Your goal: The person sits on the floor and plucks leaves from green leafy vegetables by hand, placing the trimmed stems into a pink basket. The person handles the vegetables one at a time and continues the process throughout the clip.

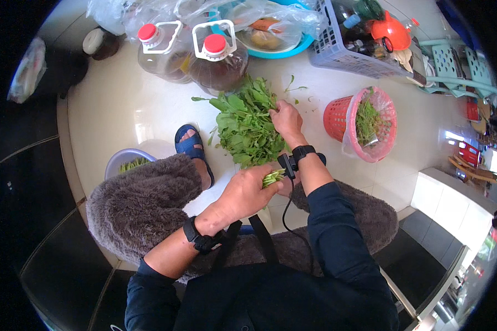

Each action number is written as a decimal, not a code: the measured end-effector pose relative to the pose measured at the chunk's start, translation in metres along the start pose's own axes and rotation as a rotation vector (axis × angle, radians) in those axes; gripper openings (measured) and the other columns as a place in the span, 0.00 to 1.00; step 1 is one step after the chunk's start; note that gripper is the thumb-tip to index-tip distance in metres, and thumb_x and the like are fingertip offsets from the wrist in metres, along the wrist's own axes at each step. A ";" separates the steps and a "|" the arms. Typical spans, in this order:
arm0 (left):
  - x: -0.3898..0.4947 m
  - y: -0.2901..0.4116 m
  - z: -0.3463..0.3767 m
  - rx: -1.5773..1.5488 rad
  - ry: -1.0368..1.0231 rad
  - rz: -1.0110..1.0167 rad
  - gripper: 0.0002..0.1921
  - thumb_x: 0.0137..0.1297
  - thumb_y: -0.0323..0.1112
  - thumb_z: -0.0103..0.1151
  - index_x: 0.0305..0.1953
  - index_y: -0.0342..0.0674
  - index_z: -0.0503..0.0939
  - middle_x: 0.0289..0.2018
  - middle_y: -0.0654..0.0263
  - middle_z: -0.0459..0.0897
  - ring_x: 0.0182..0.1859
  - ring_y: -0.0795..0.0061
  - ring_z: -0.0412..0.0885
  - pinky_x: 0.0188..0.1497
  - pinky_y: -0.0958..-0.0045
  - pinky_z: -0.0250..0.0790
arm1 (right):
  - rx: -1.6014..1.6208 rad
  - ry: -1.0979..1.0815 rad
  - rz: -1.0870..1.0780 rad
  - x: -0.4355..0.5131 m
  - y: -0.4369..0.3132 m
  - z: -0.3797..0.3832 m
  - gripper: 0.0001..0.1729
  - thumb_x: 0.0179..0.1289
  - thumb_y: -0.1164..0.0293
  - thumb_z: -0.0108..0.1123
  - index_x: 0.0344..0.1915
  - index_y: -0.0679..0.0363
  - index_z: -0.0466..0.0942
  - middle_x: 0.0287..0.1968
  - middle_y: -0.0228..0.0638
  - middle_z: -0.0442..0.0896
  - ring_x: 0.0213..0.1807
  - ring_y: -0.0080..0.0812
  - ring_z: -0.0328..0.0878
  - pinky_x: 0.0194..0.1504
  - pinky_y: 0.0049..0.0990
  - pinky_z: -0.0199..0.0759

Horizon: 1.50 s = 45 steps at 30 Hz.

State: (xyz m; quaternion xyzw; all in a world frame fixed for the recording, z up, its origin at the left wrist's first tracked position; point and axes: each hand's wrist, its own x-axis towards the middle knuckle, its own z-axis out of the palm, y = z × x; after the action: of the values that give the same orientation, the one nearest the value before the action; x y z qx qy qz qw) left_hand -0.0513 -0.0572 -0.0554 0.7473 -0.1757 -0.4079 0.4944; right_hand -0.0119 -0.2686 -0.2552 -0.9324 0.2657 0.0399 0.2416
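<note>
A heap of leafy greens (248, 124) lies on the pale tiled floor before me. My left hand (248, 190) is closed around a small bunch of pale green stems (273, 178), just below the heap. At the heap's right edge is my right hand (287, 118), its fingertips touching the leaves; whether they grip any is unclear. A pink plastic basket (339, 118), lined with a thin bag, holds greens and stems on the right. Partly hidden beside my left knee, a pale purple basin (118, 159) contains green stems.
Two large plastic jugs with red caps (215, 43) (148, 32) stand beyond the heap. Behind them are a blue basin (273, 53) and a grey plastic crate (348, 62) with bottles. A lidded jar (101, 43) sits at upper left. Loose leaf scraps (296, 88) lie near the heap.
</note>
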 end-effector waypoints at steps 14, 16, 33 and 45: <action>-0.011 -0.010 -0.006 0.108 -0.012 -0.023 0.15 0.66 0.42 0.63 0.44 0.35 0.81 0.32 0.46 0.85 0.40 0.42 0.84 0.43 0.51 0.75 | 0.774 -0.416 0.312 -0.042 0.019 -0.059 0.09 0.65 0.67 0.68 0.40 0.61 0.83 0.31 0.26 0.84 0.25 0.17 0.76 0.25 0.19 0.68; -0.010 -0.015 -0.010 0.086 -0.005 -0.081 0.16 0.66 0.43 0.64 0.45 0.35 0.81 0.31 0.45 0.85 0.38 0.45 0.85 0.42 0.53 0.75 | 0.809 -0.448 0.333 -0.050 0.022 -0.070 0.10 0.65 0.68 0.69 0.42 0.61 0.83 0.31 0.27 0.84 0.24 0.17 0.75 0.24 0.19 0.67; 0.009 -0.041 -0.041 -0.032 0.321 -0.048 0.17 0.63 0.41 0.66 0.47 0.35 0.83 0.40 0.47 0.87 0.47 0.49 0.86 0.51 0.57 0.75 | 1.113 -0.553 0.244 -0.080 0.008 -0.107 0.16 0.67 0.71 0.68 0.53 0.61 0.80 0.35 0.23 0.82 0.29 0.16 0.70 0.30 0.17 0.62; 0.016 -0.024 -0.024 0.222 0.345 0.385 0.21 0.57 0.28 0.70 0.52 0.30 0.78 0.57 0.47 0.81 0.58 0.53 0.80 0.62 0.63 0.71 | 0.672 -0.680 -0.026 -0.111 -0.049 -0.173 0.20 0.63 0.69 0.68 0.54 0.63 0.82 0.39 0.24 0.85 0.35 0.14 0.76 0.34 0.18 0.68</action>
State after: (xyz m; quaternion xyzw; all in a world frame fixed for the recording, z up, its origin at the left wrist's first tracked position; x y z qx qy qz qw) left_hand -0.0262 -0.0427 -0.0797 0.8081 -0.2712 -0.1513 0.5005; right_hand -0.0904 -0.2610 -0.0592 -0.7400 0.1583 0.2514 0.6034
